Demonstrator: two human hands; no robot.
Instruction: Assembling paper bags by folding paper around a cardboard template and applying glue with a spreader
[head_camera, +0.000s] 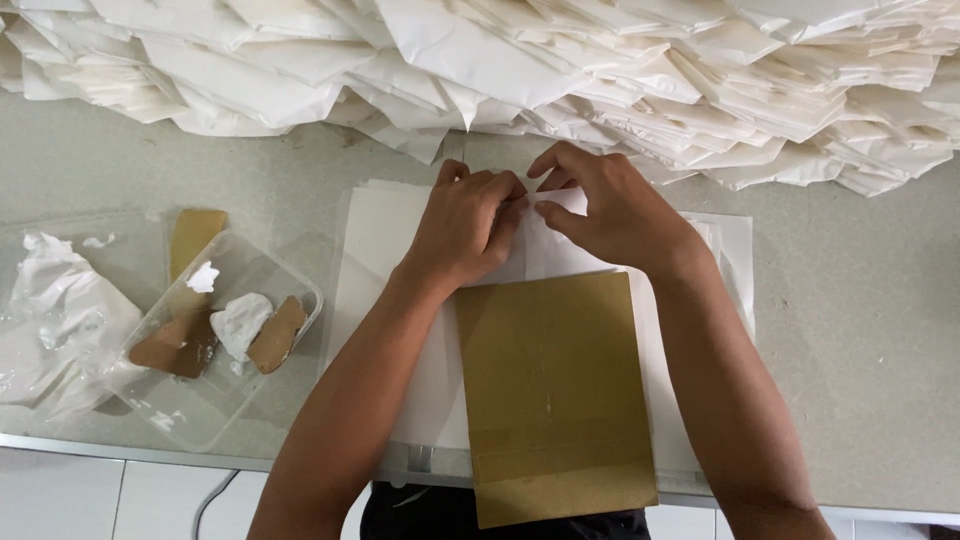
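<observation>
Near the upper middle of the frame, the left hand (465, 225) and the right hand (615, 210) meet over a white paper sheet (545, 245). Both hands are curled, and their fingertips (545, 215) pinch a small folded edge of that sheet between them. The sheet is the top one of a flat stack of white paper (385, 240) lying on the grey table (860, 330), and its far edge sits just below the big heap of folded white paper (620, 70) that fills the whole top of the frame.

A brown cardboard piece (555, 395), rectangular and plain, lies on the stack between the 2 forearms. Its near end hangs past the table's front edge (60, 442) at the bottom of the frame.

At the left, a clear plastic tray (190, 405) holds a lump of white paste (240, 322) and 2 small brown cardboard scraps (278, 335). A longer brown strip (193, 237) pokes out behind it. A crumpled clear plastic bag (55, 320) lies at the far left, touching the tray.

Bare tabletop shows at the right of the frame, between the stack and the right border, and in a narrower band at the upper left below the heap.
</observation>
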